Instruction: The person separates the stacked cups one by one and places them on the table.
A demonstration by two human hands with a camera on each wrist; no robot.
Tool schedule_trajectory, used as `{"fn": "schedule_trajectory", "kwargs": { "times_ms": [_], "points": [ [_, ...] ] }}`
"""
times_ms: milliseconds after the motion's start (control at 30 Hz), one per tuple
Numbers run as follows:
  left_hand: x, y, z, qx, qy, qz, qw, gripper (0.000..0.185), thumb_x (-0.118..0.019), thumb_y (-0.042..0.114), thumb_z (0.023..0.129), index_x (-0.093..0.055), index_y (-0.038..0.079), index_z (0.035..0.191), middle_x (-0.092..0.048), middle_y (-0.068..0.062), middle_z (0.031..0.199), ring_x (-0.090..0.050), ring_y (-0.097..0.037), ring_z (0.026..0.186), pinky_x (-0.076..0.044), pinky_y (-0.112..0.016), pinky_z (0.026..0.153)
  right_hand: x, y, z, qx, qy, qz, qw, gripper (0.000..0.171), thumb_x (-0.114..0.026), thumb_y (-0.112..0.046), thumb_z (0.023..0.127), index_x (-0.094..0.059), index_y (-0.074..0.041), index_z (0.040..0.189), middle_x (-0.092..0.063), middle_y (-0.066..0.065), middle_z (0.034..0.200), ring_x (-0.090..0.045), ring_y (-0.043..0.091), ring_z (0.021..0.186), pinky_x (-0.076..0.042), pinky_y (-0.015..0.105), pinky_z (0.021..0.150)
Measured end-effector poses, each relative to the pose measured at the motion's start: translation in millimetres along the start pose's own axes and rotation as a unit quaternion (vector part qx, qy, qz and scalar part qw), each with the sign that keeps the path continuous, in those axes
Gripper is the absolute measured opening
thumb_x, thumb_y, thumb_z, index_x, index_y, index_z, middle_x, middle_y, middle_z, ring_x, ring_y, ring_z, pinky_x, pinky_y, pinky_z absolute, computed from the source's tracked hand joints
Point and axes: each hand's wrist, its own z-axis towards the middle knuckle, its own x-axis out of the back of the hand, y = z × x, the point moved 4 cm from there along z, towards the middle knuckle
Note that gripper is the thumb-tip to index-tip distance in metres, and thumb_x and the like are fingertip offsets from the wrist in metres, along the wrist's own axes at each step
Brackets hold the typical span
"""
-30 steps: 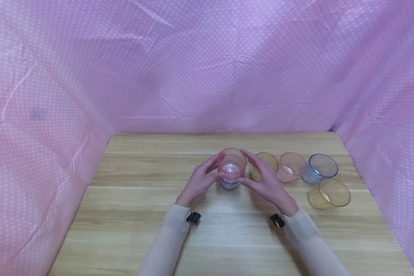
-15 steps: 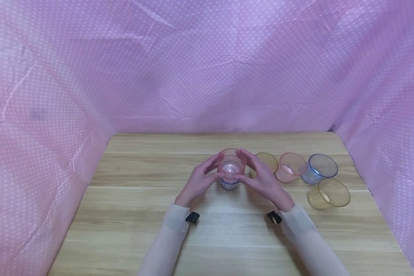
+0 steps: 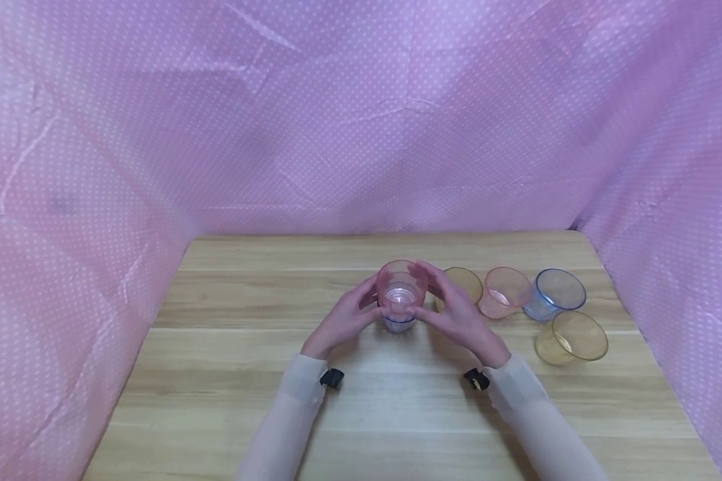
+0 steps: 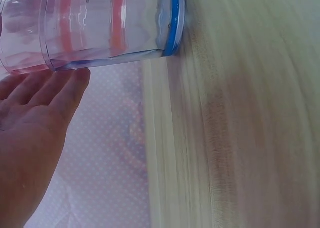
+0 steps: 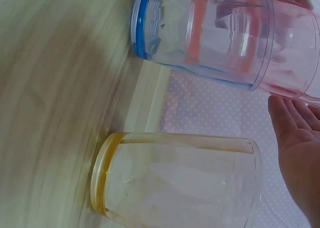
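While no writing shows, left hand (image 3: 343, 319) and right hand (image 3: 457, 316) cup the stacked cups (image 3: 401, 294), fingers straight.

The stacked cups (image 3: 401, 294) are clear, glossy tinted plastic, as is the yellow cup (image 5: 175, 180) beside them. The desk (image 3: 216, 374) is matt, grained wood. The backdrop (image 3: 361, 113) is creased, dotted pink cloth.

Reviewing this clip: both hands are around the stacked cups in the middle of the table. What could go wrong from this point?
The cup stack is tall on a narrow blue base; uneven pressure from the left hand or right hand could tip it. The yellow cup stands right beside the right hand, so a sideways move might knock it into the pink cup. The nested cups may also stick or slide apart if lifted by the top one alone.
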Motion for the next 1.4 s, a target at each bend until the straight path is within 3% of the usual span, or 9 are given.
{"fn": "schedule_trajectory", "kwargs": {
  "times_ms": [267, 533, 833, 1067, 1400],
  "points": [
    [1.2, -1.2, 2.3, -0.032, -0.008, -0.012, 0.9994, 0.072, -0.07, 0.008, 0.099, -0.034, 0.01, 0.161, -0.047, -0.009, 0.159, -0.045, -0.029, 0.145, -0.039, -0.04, 0.12, 1.7, 3.7, 6.9, -0.012, -0.016, 0.003, 1.0, 0.088, -0.088, 0.0, 0.08, -0.04, -0.001, 0.153, -0.054, 0.019, 0.149, -0.05, 0.036, 0.139, -0.044, 0.047, 0.115],
    [0.2, -2.1, 0.6, -0.012, -0.003, -0.02, 0.9997, 0.07, -0.07, 0.014, 0.1, -0.036, 0.012, 0.161, -0.048, -0.003, 0.159, -0.044, -0.022, 0.146, -0.038, -0.034, 0.121, 2.1, 2.2, 11.1, -0.041, -0.049, 0.032, 0.997, 0.091, -0.087, -0.003, 0.082, -0.033, 0.001, 0.155, -0.051, 0.016, 0.154, -0.048, 0.034, 0.142, -0.04, 0.05, 0.119],
    [-0.6, -0.3, -4.0, 0.01, 0.005, -0.016, 0.9998, 0.07, -0.069, 0.017, 0.101, -0.036, 0.015, 0.162, -0.047, -0.005, 0.159, -0.045, -0.023, 0.145, -0.039, -0.033, 0.12, 1.2, 0.8, 14.5, -0.021, -0.069, 0.021, 0.997, 0.087, -0.088, -0.012, 0.084, -0.038, -0.005, 0.154, -0.054, 0.015, 0.151, -0.05, 0.032, 0.14, -0.041, 0.05, 0.118],
    [-1.9, 0.0, -3.9, -0.005, -0.002, -0.011, 0.9999, 0.069, -0.067, 0.016, 0.102, -0.033, 0.015, 0.163, -0.047, -0.003, 0.159, -0.044, -0.021, 0.146, -0.038, -0.033, 0.12, 0.7, 0.2, 13.1, -0.018, -0.067, 0.022, 0.997, 0.085, -0.087, -0.013, 0.085, -0.038, -0.006, 0.154, -0.054, 0.015, 0.151, -0.05, 0.033, 0.14, -0.042, 0.05, 0.117],
    [-4.1, -0.9, -4.3, 0.005, -0.002, 0.003, 1.0, 0.07, -0.065, 0.015, 0.103, -0.031, 0.015, 0.164, -0.045, -0.003, 0.161, -0.043, -0.02, 0.146, -0.037, -0.031, 0.12, -1.3, 0.9, 8.6, -0.004, -0.053, 0.008, 0.999, 0.086, -0.087, -0.013, 0.085, -0.037, -0.004, 0.154, -0.053, 0.015, 0.152, -0.05, 0.033, 0.14, -0.045, 0.048, 0.115]
  ]
}}
